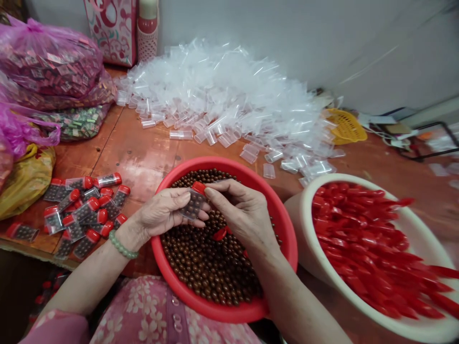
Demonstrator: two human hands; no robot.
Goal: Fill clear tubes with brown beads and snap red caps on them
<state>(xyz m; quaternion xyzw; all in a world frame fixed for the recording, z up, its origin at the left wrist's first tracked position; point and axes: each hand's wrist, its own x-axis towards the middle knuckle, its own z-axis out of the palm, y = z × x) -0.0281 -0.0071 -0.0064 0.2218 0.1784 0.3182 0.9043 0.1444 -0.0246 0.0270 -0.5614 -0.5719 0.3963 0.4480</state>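
Note:
Over a red basin of small brown balls, my left hand holds a clear plastic tube filled with such balls. The tube is tilted, and its red cap sits at the upper end. My right hand pinches the red cap between thumb and fingers. Below the right hand, a red plastic piece shows among the balls, partly hidden. Left of the basin lies a pile of filled, red-capped tubes.
Empty clear tubes are heaped behind the basin. A white tub with red plastic pieces stands at the right. Knotted bags of small packets sit at the left. A yellow basket and a flask are farther back.

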